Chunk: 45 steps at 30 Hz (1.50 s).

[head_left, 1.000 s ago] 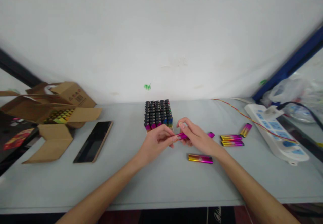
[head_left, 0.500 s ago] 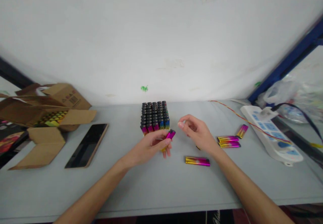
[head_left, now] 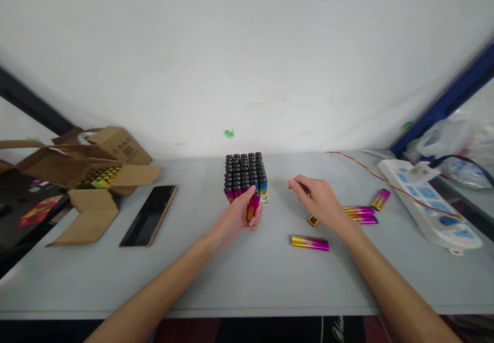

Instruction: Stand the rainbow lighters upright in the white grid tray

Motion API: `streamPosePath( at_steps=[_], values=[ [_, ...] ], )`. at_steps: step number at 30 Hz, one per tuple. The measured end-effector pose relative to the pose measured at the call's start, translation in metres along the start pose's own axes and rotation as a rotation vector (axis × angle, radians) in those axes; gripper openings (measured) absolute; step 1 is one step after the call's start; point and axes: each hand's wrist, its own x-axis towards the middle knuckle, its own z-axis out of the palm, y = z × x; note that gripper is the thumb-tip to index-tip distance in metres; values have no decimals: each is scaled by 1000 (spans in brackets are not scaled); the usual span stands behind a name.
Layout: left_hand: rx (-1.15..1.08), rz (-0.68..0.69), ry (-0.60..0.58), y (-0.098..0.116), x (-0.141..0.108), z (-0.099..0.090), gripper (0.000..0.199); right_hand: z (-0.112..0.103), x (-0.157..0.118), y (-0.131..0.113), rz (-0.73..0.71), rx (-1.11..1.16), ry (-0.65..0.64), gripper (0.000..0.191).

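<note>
My left hand (head_left: 243,211) is closed around a purple-and-gold lighter (head_left: 253,206), held upright at the front of a block of lighters. That block of lighters (head_left: 244,170) stands upright in tight rows, black tops up, with purple and blue bodies along its front. A pale tray edge (head_left: 264,199) shows at its front right corner. To the right, my right hand (head_left: 318,196) hovers over the table with thumb and fingertips pinched together; whether anything tiny is between them I cannot make out. A loose purple-and-gold lighter (head_left: 310,243) lies in front of it, and another lighter's end (head_left: 313,221) peeks out beneath it.
More loose lighters (head_left: 363,215) lie right of my right wrist. A white power strip (head_left: 428,204) with a plug and cable stands at the right. On the left are a smartphone (head_left: 148,216) and an open cardboard box (head_left: 133,175) with lighters inside. A wall (head_left: 247,65) rises behind.
My left hand has brought its lighter from a tilted hold to upright against the block's front. My right hand stays near its place, still pinched. The whole view has shifted slightly.
</note>
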Motion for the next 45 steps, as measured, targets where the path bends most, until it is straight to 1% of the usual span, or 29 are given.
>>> streamPosePath(
  at_steps=[4, 9, 13, 17, 19, 22, 25, 27, 29, 32, 35, 37, 40, 42, 45],
  values=[
    [-61, -58, 16, -4, 2, -2, 48, 2, 0, 2, 4, -12, -20, 41],
    [-61, -74, 91, -8, 4, -6, 40, 1, 0, 1, -10, -11, -15, 41],
    [-32, -74, 122, -8, 4, -6, 42, 0, 0, 2, -9, -17, -7, 42],
    [0, -6, 153, -2, -1, 0, 54, 0, 1, 3, -13, -13, -13, 42],
    [10, 33, 155, 2, -5, 3, 53, 0, 1, 3, -16, -16, -11, 41],
    [59, 149, 141, 11, -13, 3, 43, -1, 2, 1, -20, -27, -6, 38],
    [205, 345, 143, 22, -19, 1, 38, -3, 2, 0, -30, -58, -8, 38],
    [350, 497, 193, 29, -22, -1, 35, -4, 2, 0, -24, -98, -17, 40],
    [515, 626, 270, 36, -24, -3, 30, -6, 3, 4, 6, -160, -30, 38],
    [756, 752, 360, 42, -21, -7, 23, -12, 3, 16, 94, -266, -34, 34],
    [996, 863, 382, 39, -13, -13, 16, -20, 3, 27, 162, -316, -1, 32],
    [1149, 901, 400, 35, -6, -19, 15, -25, 3, 32, 183, -319, 23, 31],
    [1307, 887, 397, 27, 3, -27, 17, -28, 3, 36, 211, -326, 38, 31],
    [1361, 908, 348, 24, 7, -31, 15, -29, 4, 38, 225, -335, 33, 30],
    [1390, 987, 304, 24, 10, -36, 11, -28, 3, 39, 228, -329, 23, 30]
  ],
)
